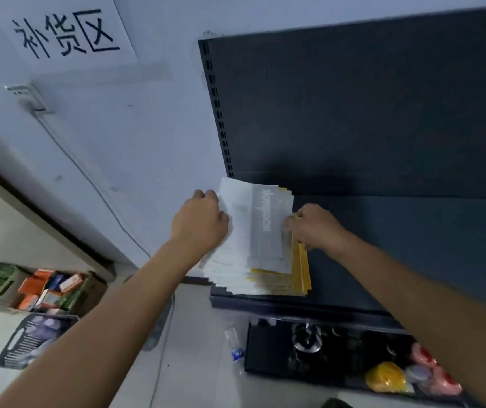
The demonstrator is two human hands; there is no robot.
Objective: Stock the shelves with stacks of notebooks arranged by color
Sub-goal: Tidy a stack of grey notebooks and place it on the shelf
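On the far left, a white paper sign (59, 28) with dark characters hangs on the pale wall, and below it a cable (88, 175) runs down from a small wall fitting. On the floor at the near left sit a cardboard box (44, 290) of mixed packaged goods and, nearer still, a dark plastic basket (29, 340). Moving right, the left hand (199, 223) rests on the left side of a stack of notebooks (253, 240), its fingers curled loosely over the stack's left edge, palm down, pressing rather than pinching; the fingertips are hidden, so how tightly it closes cannot be told. The stack lies at the left end of a dark shelf (397, 245), its near edge close to the shelf's front lip, with white covers fanned out on the left and top and yellow ones showing along the right and near edges. The right hand (315, 228) is at the stack's right edge, fingers bent and closed on the yellow edges there, thumb side on top. A clear plastic bottle (234, 346) lies on the floor below the shelf, and a lower shelf (265, 363) to the right holds a yellow round item (386, 376) and pink ones (439, 375) beside it.
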